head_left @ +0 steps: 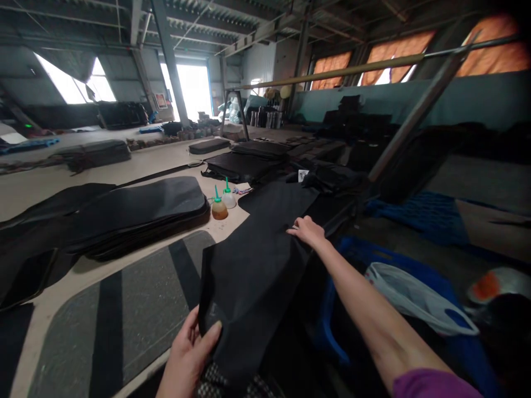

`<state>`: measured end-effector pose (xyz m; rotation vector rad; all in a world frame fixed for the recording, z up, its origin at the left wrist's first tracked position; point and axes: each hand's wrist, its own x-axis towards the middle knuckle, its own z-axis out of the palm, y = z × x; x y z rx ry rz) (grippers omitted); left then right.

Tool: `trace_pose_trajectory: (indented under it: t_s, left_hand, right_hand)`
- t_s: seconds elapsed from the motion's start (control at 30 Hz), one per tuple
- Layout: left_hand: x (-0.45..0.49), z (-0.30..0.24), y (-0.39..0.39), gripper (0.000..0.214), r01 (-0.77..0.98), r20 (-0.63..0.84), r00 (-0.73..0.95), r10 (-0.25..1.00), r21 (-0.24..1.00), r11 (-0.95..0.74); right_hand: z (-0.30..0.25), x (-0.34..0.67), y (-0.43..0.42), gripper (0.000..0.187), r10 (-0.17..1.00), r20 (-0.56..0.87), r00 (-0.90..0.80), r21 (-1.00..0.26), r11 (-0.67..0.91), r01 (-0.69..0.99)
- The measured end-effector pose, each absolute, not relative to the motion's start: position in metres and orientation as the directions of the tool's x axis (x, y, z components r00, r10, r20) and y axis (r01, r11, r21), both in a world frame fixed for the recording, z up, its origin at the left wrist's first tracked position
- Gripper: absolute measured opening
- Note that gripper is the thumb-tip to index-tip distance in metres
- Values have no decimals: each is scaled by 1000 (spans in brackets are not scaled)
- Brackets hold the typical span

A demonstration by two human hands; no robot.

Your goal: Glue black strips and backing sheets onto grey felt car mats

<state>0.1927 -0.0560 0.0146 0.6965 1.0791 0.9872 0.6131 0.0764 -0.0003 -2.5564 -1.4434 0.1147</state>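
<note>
A large black sheet of fabric or leather-like material (pixel 257 249) stretches from the table toward me, its near end lifted. My left hand (pixel 188 348) is closed on its near left edge, thumb on top and fingers behind. My right hand (pixel 307 231) is at the sheet's right edge with fingers pinched together on it. Left of the sheet lies a grey rounded panel with dark stripes (pixel 141 304). Two squeeze bottles with green nozzles stand beyond it, one holding amber liquid (pixel 219 210) and one pale (pixel 228 199).
A thick stack of black panels (pixel 145 213) lies on the table at left. More black stacks (pixel 249 163) sit farther back. At right are a blue plastic crate (pixel 332 320) and a white plastic bag (pixel 415 298). A slanted metal post (pixel 418 116) supports a long bar.
</note>
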Motion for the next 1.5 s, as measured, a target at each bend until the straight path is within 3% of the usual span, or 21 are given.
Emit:
trace_pose_trajectory:
  t_s: [0.17, 0.33, 0.5, 0.6, 0.77, 0.9, 0.97, 1.13, 1.33, 1.5]
  left_hand:
    - [187, 22, -62, 65, -326, -358, 239, 903, 846, 422]
    - [182, 25, -61, 53, -211, -317, 297, 901, 898, 385]
    - [166, 19, -53, 53, -109, -255, 354, 900, 944, 311]
    - [141, 20, -46, 57, 0, -227, 256, 940, 972, 234]
    - [67, 25, -34, 72, 201, -217, -75, 973, 953, 228]
    - [-6, 17, -29, 76, 290, -193, -274, 942, 918, 272]
    - [-39, 12, -27, 75, 312, -164, -369, 915, 906, 288]
    - [-92, 6, -19, 71, 378, -156, -388, 908, 872, 311]
    - [-117, -10, -2, 64, 746, -35, -380, 924, 579, 329]
    - [-129, -26, 0, 73, 817, -30, -382, 924, 456, 353]
  right_hand:
    - [-7, 620, 76, 34, 852, 35, 523, -271, -495, 825]
    - [-18, 613, 66, 22, 812, 106, 574, -366, -505, 782]
    - [-9, 599, 60, 20, 803, 257, 537, -498, -366, 786]
    - [2, 585, 57, 23, 806, 327, 493, -600, -226, 767]
    - [10, 543, 61, 39, 823, 370, 430, -734, -25, 679]
    - [3, 490, 69, 55, 899, 294, 324, -904, 151, 401]
    - [-2, 462, 73, 60, 943, 228, 244, -954, 166, 248]
    - [-17, 410, 84, 56, 984, 153, 87, -965, 130, 229]
    - [-26, 388, 94, 36, 978, 207, -16, -819, 182, 544]
    - [-26, 391, 91, 21, 983, 176, -44, -751, 163, 640]
